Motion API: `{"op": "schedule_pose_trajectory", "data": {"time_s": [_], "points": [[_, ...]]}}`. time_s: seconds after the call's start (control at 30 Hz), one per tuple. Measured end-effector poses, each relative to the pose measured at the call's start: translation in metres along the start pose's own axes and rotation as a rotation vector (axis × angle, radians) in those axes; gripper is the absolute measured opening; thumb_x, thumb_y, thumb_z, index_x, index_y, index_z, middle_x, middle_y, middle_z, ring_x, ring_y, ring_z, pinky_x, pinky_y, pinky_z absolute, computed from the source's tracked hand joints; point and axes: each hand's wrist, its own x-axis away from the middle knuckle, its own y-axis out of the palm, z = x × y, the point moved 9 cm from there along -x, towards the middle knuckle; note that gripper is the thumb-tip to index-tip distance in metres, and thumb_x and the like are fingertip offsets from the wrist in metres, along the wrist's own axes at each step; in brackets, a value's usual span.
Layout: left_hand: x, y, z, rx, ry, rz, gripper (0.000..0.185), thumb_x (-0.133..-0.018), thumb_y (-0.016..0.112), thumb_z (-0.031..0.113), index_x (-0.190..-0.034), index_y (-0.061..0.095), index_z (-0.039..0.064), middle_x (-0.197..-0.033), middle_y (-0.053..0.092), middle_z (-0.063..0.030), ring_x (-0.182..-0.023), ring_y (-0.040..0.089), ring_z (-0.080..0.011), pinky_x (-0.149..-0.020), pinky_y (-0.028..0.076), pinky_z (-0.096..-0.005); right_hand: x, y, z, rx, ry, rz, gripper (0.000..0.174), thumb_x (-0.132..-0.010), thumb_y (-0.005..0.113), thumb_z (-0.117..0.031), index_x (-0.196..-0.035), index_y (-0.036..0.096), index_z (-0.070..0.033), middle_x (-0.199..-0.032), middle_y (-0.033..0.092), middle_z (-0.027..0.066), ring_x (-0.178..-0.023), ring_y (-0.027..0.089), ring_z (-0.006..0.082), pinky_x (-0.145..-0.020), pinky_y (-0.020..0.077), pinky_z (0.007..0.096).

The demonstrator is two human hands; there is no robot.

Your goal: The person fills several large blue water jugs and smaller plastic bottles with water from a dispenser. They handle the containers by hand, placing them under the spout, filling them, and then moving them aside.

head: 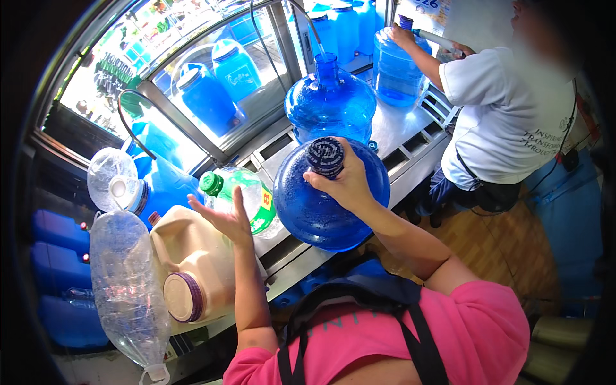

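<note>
My right hand grips the neck of a large round blue water jug, just under its dark sealed cap. The jug stands upright near the front edge of a metal counter. My left hand is raised with its fingers spread, holding nothing. Behind that hand is a clear plastic bottle with a green cap and green label. A beige plastic jug with a screw lid lies beside my left forearm. Past the capped jug, an uncapped blue jug has a filling tube at its mouth.
At right a co-worker in a white shirt holds a hose-like tool at another blue jug. A large clear bottle and a blue container crowd the left side. Blue containers stand behind the window.
</note>
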Motion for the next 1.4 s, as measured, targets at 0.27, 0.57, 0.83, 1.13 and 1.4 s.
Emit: {"op": "schedule_pose_trajectory", "data": {"time_s": [0.27,0.57,0.83,1.13,1.4], "points": [[0.145,0.084,-0.016,0.935,-0.805,-0.641,0.086,-0.096,0.03,0.07,-0.15,0.027,0.003,-0.152,0.036,-0.0159,-0.139,0.036,-0.0263,-0.115,0.027,-0.0416,0.011,-0.023,-0.022,0.411,-0.13,-0.153,0.085,-0.072,0.086,-0.038,-0.138,0.046,-0.003,-0.121,0.061,0.0217,-0.117,0.058,0.0352,-0.102,0.0427,0.0403],[0.178,0.094,-0.027,1.049,-1.17,-0.513,0.083,-0.097,0.023,0.069,-0.148,0.033,0.004,-0.146,0.044,-0.014,-0.13,0.047,-0.0279,-0.111,0.037,-0.0426,0.047,-0.208,0.199,0.248,0.498,0.337,0.026,-0.09,0.064,-0.015,-0.11,0.064,0.002,-0.103,0.066,0.0069,-0.089,0.063,0.0171,-0.083,0.0495,0.0302],[0.187,0.097,-0.037,1.164,-1.167,-0.358,0.075,-0.099,0.027,0.065,-0.149,0.034,0.009,-0.146,0.045,-0.0117,-0.129,0.047,-0.0267,-0.111,0.038,-0.0422,0.043,-0.253,0.473,0.122,1.157,0.283,0.056,-0.083,0.068,-0.011,-0.136,0.051,-0.006,-0.1,0.063,0.0121,-0.067,0.06,0.017,-0.053,0.0521,0.0319],[0.183,0.106,-0.022,1.359,-1.2,-0.205,0.077,-0.097,0.033,0.066,-0.149,0.034,0.009,-0.147,0.044,-0.0123,-0.129,0.048,-0.0266,-0.11,0.039,-0.0432,0.008,-0.271,0.545,0.392,1.215,0.387,0.014,-0.079,0.071,-0.009,-0.082,0.068,0.003,-0.074,0.065,0.0129,-0.05,0.06,0.0185,-0.041,0.0486,0.0312],[0.194,0.095,-0.028,1.303,-1.239,-0.246,0.079,-0.095,0.043,0.064,-0.148,0.035,0.006,-0.143,0.048,-0.0127,-0.128,0.049,-0.0249,-0.108,0.04,-0.0404,-0.013,-0.239,0.534,-0.086,1.036,0.4,0.041,-0.083,0.064,-0.001,-0.123,0.06,0.004,-0.082,0.062,0.0088,-0.061,0.059,0.0142,-0.048,0.0465,0.0259]]}}
